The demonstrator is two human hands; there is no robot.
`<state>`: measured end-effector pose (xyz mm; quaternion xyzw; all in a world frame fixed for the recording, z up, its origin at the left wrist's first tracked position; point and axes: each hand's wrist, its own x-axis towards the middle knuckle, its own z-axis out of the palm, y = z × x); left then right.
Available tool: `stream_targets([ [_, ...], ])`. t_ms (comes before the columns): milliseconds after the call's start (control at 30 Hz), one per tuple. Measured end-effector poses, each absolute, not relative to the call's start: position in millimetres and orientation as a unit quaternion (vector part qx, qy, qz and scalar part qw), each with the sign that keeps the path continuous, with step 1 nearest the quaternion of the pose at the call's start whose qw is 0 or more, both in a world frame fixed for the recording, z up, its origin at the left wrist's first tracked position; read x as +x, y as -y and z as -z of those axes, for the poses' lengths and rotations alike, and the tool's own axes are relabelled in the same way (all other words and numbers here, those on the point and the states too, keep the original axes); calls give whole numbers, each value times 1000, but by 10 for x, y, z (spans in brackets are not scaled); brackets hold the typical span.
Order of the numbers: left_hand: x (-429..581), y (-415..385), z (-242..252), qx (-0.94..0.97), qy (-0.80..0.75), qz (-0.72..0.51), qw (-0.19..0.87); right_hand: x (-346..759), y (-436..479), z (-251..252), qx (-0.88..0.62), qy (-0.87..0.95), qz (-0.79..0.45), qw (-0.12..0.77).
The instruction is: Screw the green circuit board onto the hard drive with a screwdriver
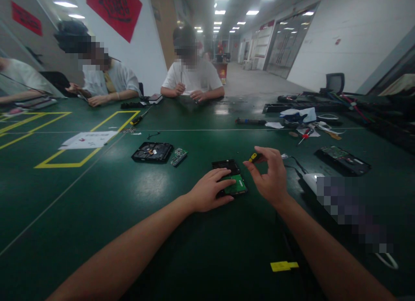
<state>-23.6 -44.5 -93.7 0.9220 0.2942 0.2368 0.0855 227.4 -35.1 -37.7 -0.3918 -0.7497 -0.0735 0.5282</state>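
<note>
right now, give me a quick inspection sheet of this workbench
surface: dark green table with yellow marked boxes and pale lines
job's things: hard drive, green circuit board up, under the left hand; small yellow and black screwdriver in the right hand
clutter: second opened drive with a loose circuit board beside it; paper sheet; yellow tag near the front edge; tools and rags at far right
grippers: left hand flat on the drive, right hand pinching the screwdriver above it
cables: black cable right of the right hand
surroundings: people seated across the table; long lit corridor behind
</note>
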Motion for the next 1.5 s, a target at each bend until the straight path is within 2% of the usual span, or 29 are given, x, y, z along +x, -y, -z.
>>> stream_targets([
  [367,-237,441,943,920,-293,-246,88,2273,328,440,-395,761,10,515],
  [900,-230,446,932,919,-294,-243,94,2289,337,414,-403,745,74,526],
  [1233,-235,441,937,919,-293,-247,93,2261,333,460,-405,755,16,516],
  [1500,-237,438,951,918,-295,-245,96,2269,339,390,-401,745,77,527],
])
